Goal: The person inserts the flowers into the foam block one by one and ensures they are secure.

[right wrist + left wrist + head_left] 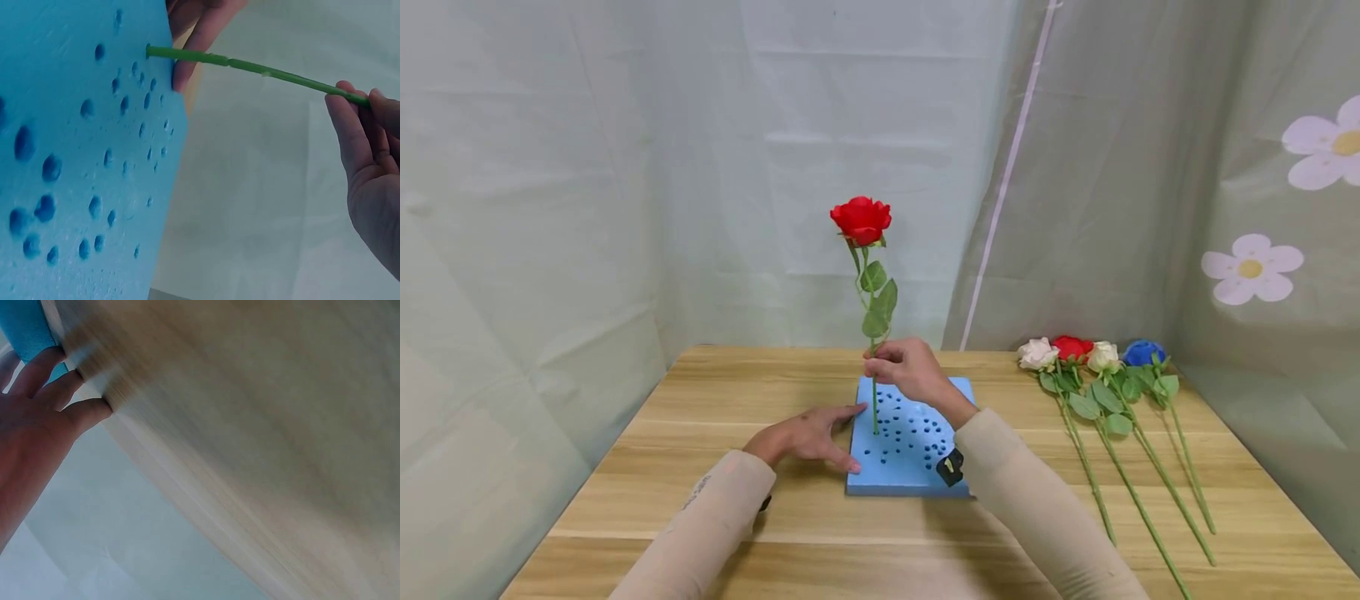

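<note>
A red rose [861,221] with green leaves stands nearly upright over a blue foam board [887,477] full of small holes. My right hand [912,371] pinches its green stem [275,73] between thumb and fingers, partway up below the leaves. In the right wrist view the stem's lower end sits at a hole in the board. My left hand [812,435] lies at the board's left side, fingers spread, with thumb and forefinger touching its edge. The left wrist view shows that hand [37,419] with fingertips at the tabletop and a blue corner of the board.
To the right on the wooden table [700,500] lie several more roses: a pale pink one [1037,354], a red one [1072,347], a cream one [1103,357] and a blue one [1142,352]. Their stems point toward the front. Grey-white curtains [850,108] hang behind the table.
</note>
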`<state>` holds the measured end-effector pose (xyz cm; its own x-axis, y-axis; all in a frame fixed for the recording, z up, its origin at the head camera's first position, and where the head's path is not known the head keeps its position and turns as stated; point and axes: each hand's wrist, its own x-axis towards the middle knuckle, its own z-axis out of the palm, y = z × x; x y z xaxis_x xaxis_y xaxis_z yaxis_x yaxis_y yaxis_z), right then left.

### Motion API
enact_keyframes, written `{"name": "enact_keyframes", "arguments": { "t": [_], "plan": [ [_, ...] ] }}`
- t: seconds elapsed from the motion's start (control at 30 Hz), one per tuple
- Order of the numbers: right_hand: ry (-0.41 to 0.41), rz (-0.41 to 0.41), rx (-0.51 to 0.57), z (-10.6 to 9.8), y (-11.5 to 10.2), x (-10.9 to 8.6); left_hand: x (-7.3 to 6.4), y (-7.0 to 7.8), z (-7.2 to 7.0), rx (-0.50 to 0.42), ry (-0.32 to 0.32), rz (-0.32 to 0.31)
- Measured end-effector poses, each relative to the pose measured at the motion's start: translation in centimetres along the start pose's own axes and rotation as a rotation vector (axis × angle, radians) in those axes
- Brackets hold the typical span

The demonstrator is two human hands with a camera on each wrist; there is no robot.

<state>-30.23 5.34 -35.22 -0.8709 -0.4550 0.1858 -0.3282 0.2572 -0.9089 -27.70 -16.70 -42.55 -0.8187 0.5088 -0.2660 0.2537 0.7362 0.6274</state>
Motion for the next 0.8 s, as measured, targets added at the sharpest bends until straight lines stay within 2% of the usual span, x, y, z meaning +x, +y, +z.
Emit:
{"name": "enact_keyframes", "arguments": {
  "t": [0.27, 0.5, 0.8],
  "plan": [
    [-0.011, -0.033, -0.002, -0.04, 0.22, -0.14, 0.14, 0.06, -0.03, 0.019, 0.005, 0.015],
    [-0.018, -0.028, -0.022, 0.14, 0.25, -0.43, 0.26, -0.21, 0.18, 0.019, 0.005, 0.018],
    [0.029, 0.001, -0.103, 0.49, 0.41, -0.01, 0.36, -0.39, 0.28, 0.003, 0.010, 0.022]
  ]
}}
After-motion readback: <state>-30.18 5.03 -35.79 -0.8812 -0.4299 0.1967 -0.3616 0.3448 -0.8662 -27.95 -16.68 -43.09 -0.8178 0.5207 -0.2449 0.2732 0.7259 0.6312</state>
